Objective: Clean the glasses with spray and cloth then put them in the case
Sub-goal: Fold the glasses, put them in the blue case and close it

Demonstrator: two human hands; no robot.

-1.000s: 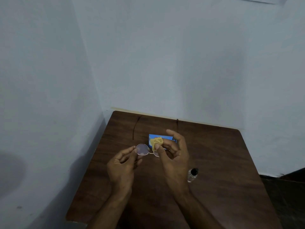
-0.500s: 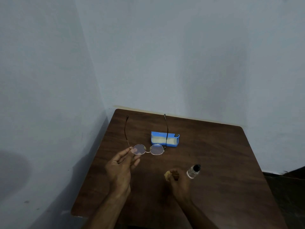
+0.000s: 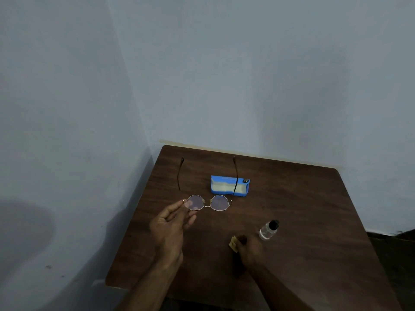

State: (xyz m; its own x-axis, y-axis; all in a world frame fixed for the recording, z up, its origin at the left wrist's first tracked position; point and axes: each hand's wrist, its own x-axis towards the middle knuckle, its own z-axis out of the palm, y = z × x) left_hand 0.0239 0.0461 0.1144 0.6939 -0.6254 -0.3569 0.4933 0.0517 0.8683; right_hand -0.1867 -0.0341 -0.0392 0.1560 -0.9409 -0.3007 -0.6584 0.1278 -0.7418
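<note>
**A:** Where are the glasses?

**B:** Centre frame, over the brown table (image 3: 314, 221), just below the blue case (image 3: 229, 186) with its pale lining showing. The left hand (image 3: 170, 225) pinches the glasses (image 3: 207, 203) at the outer rim of one lens, temples spread toward the wall.

**A:** And the other hand?

**B:** Lower centre, near the small spray bottle (image 3: 268, 231), the right hand (image 3: 250, 250) curls around the yellow cloth (image 3: 233, 243).

**A:** How will the glasses handle?

**B:** Probably light, with a bendable wire frame and lenses that smudge easily. They are best held by rim or bridge.

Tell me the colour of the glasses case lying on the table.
The case is bright blue with a pale cream inside, shown best in the head view.
</note>
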